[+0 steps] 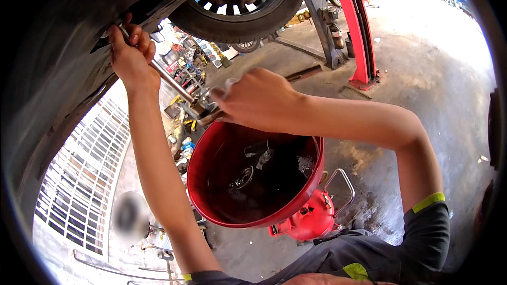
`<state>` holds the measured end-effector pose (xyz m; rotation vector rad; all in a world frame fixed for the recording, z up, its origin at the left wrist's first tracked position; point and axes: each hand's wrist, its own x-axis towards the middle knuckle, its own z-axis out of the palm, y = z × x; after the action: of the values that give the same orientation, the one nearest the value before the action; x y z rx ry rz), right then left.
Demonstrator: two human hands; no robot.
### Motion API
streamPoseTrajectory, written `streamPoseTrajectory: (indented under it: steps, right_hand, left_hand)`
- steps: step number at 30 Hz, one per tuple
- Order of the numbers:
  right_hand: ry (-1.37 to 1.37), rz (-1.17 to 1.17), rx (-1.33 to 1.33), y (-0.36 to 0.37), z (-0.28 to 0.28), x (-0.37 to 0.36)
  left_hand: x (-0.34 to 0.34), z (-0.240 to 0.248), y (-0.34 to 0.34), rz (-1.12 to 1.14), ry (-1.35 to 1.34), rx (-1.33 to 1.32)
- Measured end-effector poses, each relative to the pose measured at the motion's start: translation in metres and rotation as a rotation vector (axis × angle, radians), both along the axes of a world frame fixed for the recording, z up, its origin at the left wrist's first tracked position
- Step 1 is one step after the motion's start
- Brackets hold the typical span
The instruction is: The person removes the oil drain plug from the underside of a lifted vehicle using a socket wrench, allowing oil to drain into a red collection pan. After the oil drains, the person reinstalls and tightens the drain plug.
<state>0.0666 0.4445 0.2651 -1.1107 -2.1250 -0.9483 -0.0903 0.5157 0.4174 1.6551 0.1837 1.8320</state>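
Note:
Under the raised car's dark underside (58,47), my left hand (132,55) is closed around the upper end of a long metal extension bar (171,81). The bar slants down to a ratchet wrench (198,112), whose handle is in my closed right hand (261,97). Where the bar's upper tip meets the car is hidden by my fingers. Just below my right hand stands a wide red drain pan (196,192), dark and wet inside. A metal ring (244,177) and a short cylindrical piece lie in it.
The pan sits above a red tank (309,216) with a metal handle (346,179). A car wheel (237,24) hangs overhead, ahead of my hands. A red lift post (359,37) stands at right. Tools and parts clutter the left, near a white grille (84,174).

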Motion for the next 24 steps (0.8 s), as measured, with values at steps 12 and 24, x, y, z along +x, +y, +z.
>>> streamPoseTrajectory:
  steps: [12,24]
  right_hand:
    - [0.166,0.089,-0.133,0.032,0.003,-0.063]
    - [0.247,0.143,-0.270,0.014,-0.001,-0.033]
  left_hand:
    - [-0.011,0.004,0.000,0.063,0.023,0.024]
    - [-0.007,-0.018,0.022,0.621,0.030,0.506]
